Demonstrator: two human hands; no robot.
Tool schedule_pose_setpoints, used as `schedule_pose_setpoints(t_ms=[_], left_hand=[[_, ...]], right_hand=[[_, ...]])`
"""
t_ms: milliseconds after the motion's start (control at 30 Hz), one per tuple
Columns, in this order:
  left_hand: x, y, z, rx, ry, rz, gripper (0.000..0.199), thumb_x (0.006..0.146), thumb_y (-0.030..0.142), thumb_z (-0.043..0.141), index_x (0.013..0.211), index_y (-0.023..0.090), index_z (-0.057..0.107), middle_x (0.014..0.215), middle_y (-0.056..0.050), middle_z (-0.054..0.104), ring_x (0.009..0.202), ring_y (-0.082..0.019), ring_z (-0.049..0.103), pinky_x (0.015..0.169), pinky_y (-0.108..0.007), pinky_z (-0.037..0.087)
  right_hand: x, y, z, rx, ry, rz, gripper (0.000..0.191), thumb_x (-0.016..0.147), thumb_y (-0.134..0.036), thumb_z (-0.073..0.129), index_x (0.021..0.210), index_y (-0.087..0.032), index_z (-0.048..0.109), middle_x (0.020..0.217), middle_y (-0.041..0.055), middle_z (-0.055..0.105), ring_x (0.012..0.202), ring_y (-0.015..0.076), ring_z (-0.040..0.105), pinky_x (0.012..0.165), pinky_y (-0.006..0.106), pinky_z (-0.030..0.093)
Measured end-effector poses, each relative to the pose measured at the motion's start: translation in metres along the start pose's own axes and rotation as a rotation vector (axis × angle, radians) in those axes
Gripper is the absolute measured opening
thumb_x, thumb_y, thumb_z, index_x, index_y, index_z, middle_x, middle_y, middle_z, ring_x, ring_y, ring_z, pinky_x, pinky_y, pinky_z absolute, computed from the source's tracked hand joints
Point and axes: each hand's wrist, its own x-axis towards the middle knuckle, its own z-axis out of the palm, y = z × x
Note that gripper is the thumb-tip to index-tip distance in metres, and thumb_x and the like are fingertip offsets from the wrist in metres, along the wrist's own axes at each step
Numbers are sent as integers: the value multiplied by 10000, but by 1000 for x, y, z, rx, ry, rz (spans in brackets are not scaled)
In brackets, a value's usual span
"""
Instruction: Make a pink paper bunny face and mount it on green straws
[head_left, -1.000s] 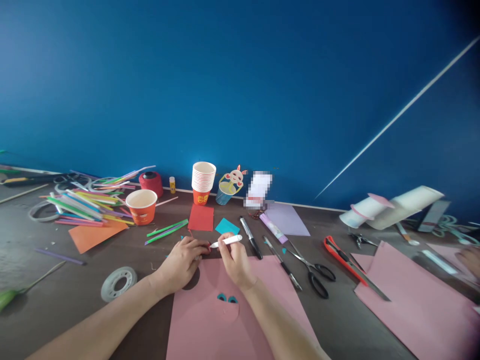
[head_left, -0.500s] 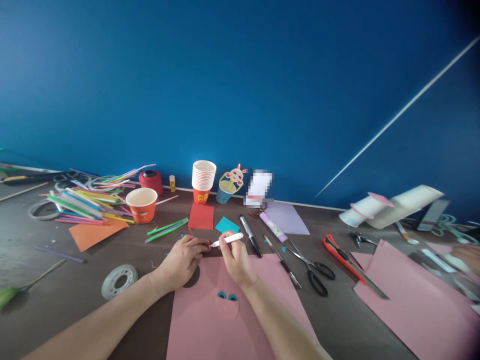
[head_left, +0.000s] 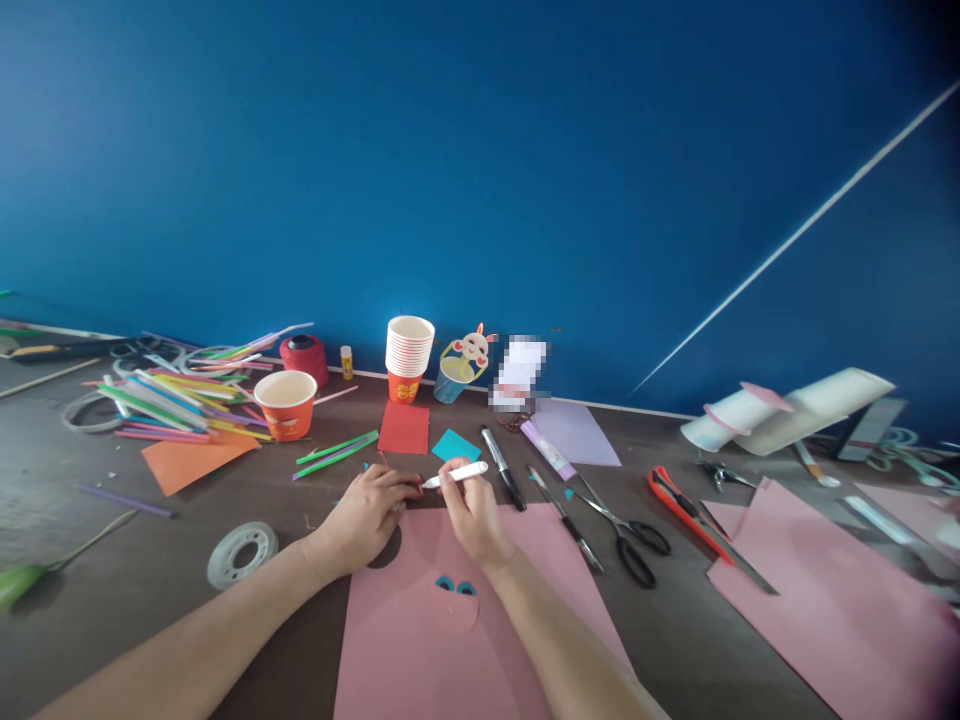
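Note:
My right hand (head_left: 471, 515) grips a white marker (head_left: 457, 475) in a writing hold, its tip pointing left. That tip meets a small red piece (head_left: 417, 489), probably paper, at the fingertips of my left hand (head_left: 365, 515). The left fingers are bent together over the piece and hide most of it. Under both hands lies a large pink sheet (head_left: 420, 670). A pink rounded paper cut-out (head_left: 456, 612) with two blue-and-black eyes rests on it, just below my right hand.
Scissors (head_left: 626, 540), a black marker (head_left: 502, 468) and a red box cutter (head_left: 709, 530) lie to the right. On the left are a tape roll (head_left: 242, 556), an orange paper cup (head_left: 285, 405) and many coloured sticks (head_left: 165, 405). Stacked cups (head_left: 409, 360) stand by the blue wall.
Both hands hold nearly the same pose, the marker tip staying at the red piece. The view has shifted slightly. Another person's blurred hand at the right edge is no longer plainly seen.

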Motion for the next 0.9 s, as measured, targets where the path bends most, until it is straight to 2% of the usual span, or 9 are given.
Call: schedule_pose_setpoints(t_ms=[633, 900], left_hand=[[0, -6, 5, 26, -24, -6, 348, 762, 78, 418, 1010, 225, 614, 1141, -32, 583, 991, -218, 481, 875, -390, 375], [0, -2, 2, 20, -20, -9, 352, 767, 69, 403, 999, 226, 615, 1135, -27, 587, 991, -215, 486, 867, -385, 381]], right_hand=[[-1, 2, -1, 18, -38, 35, 183, 901, -270, 361, 835, -180, 506, 714, 46, 591, 688, 170, 593, 600, 235, 441], [-1, 2, 0, 39, -31, 43, 185, 898, -268, 366, 836, -174, 511, 719, 46, 597, 684, 164, 593, 590, 221, 438]])
